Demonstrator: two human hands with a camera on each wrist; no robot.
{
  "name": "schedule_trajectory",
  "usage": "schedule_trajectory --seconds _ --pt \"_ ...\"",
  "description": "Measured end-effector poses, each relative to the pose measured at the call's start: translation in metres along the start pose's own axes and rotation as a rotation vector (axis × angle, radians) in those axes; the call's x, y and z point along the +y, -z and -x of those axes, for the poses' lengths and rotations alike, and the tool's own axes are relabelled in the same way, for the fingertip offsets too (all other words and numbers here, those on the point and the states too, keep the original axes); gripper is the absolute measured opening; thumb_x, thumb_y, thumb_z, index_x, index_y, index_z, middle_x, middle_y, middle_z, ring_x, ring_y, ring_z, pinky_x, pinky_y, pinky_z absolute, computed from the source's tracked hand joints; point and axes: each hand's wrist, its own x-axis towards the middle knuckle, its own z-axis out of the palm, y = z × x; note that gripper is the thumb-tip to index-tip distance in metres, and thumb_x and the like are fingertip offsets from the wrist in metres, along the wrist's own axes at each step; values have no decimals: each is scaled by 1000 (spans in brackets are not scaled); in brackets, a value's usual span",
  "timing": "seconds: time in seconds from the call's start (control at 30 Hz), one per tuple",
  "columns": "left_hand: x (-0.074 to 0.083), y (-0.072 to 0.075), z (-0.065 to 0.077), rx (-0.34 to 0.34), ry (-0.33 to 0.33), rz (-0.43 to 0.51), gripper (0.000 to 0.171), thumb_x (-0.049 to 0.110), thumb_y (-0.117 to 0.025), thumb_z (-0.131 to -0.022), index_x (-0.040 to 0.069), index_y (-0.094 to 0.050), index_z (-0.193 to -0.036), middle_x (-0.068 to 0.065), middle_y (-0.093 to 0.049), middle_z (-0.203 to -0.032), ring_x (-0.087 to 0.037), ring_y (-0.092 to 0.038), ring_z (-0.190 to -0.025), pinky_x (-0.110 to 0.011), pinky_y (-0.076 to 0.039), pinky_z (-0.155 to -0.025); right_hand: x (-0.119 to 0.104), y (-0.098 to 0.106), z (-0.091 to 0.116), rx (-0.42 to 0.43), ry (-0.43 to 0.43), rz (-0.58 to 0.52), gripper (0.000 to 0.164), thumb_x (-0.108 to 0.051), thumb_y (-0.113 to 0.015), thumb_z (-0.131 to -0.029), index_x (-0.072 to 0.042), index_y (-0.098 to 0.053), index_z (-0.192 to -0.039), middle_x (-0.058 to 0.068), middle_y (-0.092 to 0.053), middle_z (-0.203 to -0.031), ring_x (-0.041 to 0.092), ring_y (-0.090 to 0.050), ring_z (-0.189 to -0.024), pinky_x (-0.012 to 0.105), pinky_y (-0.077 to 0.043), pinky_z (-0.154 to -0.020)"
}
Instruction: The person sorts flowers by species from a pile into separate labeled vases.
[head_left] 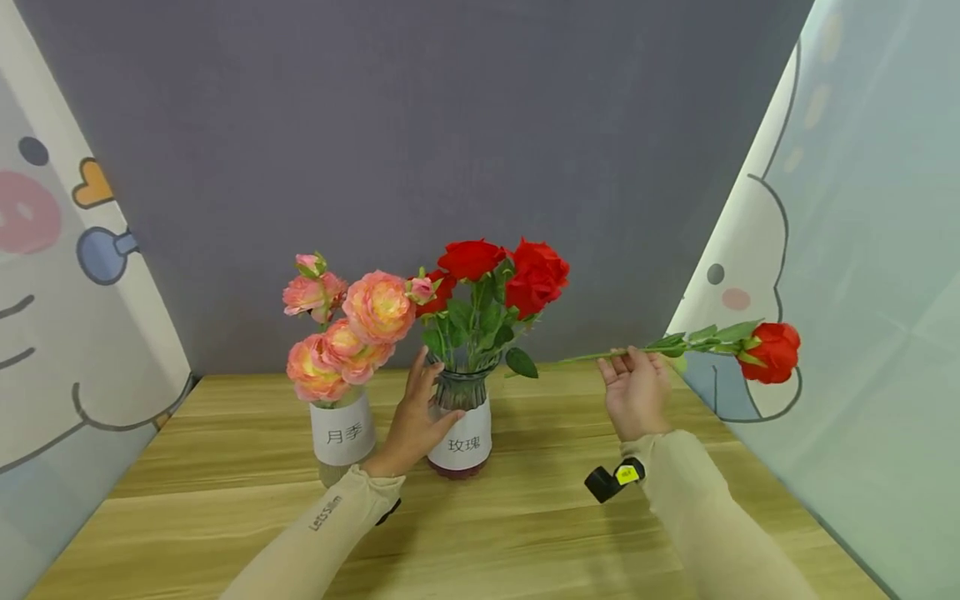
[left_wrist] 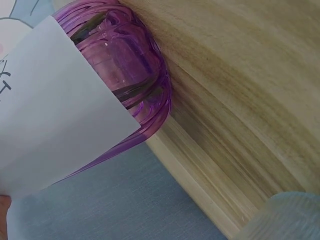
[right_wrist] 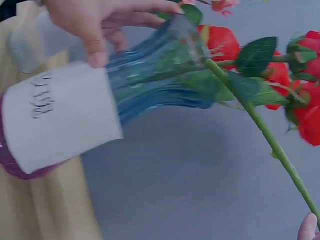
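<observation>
In the head view my left hand holds the ribbed glass vase from its left, thumb across the front and fingers at the neck. The vase has a white paper label and bears several red roses. Its purple-tinted base fills part of the left wrist view. My right hand pinches the green stem of a single red rose, held nearly level with its bloom to the right. The stem's cut end overlaps the vase mouth in the right wrist view.
Left of the roses stands a second vase with a white label, holding several pink-and-yellow flowers. Both vases stand on a wood-grain table. Behind rises a dark grey backdrop; cartoon-printed panels flank both sides.
</observation>
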Motion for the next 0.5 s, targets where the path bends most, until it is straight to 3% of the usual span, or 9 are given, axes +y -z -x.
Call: schedule_trajectory --seconds 0.23,0.5 --pt "0 1 -1 1 -27 -1 78 -7 -78 -74 0 -32 -137 -31 -9 -151 -54 -40 -123 -54 -52 -78 -8 -31 -1 1 87 22 18 1 -43 -99 -9 -30 -91 7 -47 -78 16 -52 -63 30 -54 -58" --pt "1 2 0 -8 5 -8 77 -6 -78 -75 0 -33 -137 -31 -9 -152 -52 -41 -123 -53 -52 -78 4 -54 10 -40 217 113 24 -1 -50 -97 -10 -33 -111 10 -48 -91 18 -53 -69 29 -54 -57"
